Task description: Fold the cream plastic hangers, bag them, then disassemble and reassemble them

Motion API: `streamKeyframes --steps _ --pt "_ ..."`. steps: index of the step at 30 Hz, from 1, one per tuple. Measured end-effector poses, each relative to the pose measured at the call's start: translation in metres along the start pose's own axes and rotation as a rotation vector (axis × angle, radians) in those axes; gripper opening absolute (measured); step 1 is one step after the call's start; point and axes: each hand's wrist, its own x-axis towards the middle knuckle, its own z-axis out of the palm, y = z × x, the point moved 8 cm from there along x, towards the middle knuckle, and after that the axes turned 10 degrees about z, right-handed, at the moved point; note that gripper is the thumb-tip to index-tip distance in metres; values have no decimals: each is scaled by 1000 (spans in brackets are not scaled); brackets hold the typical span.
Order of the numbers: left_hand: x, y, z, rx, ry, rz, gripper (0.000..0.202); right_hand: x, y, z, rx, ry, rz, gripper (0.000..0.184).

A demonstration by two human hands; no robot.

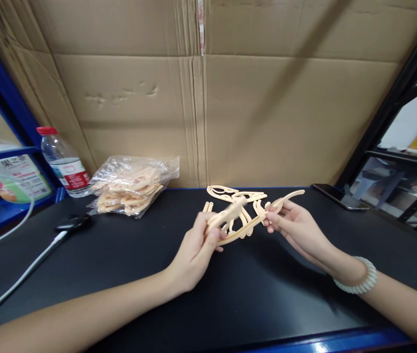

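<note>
Over the black table [127, 274], both my hands hold thin beige plastic pieces. My left hand [197, 250] is closed on a short beige piece [230, 213] that looks blurred. My right hand [295, 228] pinches a long curved beige strip [256, 220] that runs from my left fingers up to the right. Just behind them a small heap of loose beige pieces [230, 195] lies on the table. A clear plastic bag of the same beige pieces [131, 189] sits at the back left. A pale coil band circles my right wrist [359, 279].
A wall of brown cardboard [208, 98] closes off the back. A water bottle with a red cap [63, 162] stands at the left by a blue shelf. A white cable with a black plug [70, 223] crosses the left table. A phone [337, 195] lies at the right.
</note>
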Motion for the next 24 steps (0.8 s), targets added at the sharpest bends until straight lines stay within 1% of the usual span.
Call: streamKeyframes --steps 2,3,5,8,11,13,15,16,17,18,21,24 --pt "-1 5 12 -41 -131 -13 30 -1 2 4 1 -30 3 29" --pt "-1 6 18 -74 -179 -33 33 -2 3 6 4 -50 -6 28" --pt "-2 4 26 -181 -229 -112 37 -3 4 12 0 -86 -29 25" --pt "-1 -5 32 -341 -238 -276 37 -4 7 17 -36 -113 -42 24" --pt "0 -13 32 -463 -204 -412 42 -5 5 19 -62 -131 -84 22" --pt "0 -19 31 -477 -190 -510 46 -7 1 20 -94 -152 -138 20" --pt "-3 -25 32 -438 -225 -598 44 -9 -1 22 -171 -160 -181 15" --pt "-4 -27 32 -403 -251 -617 41 -11 -2 24 -233 -162 -204 12" --pt "-4 -28 32 -359 -278 -610 38 -13 -3 26 -303 -166 -236 10" --pt "-2 -28 32 -307 -301 -571 34 -16 -5 30 -371 -173 -279 9" --pt "5 -21 32 -104 -364 -380 26 -26 -13 43 -507 -212 -438 6" --pt "6 -14 36 78 -461 -261 27 -36 -19 52 -579 -232 -573 9"
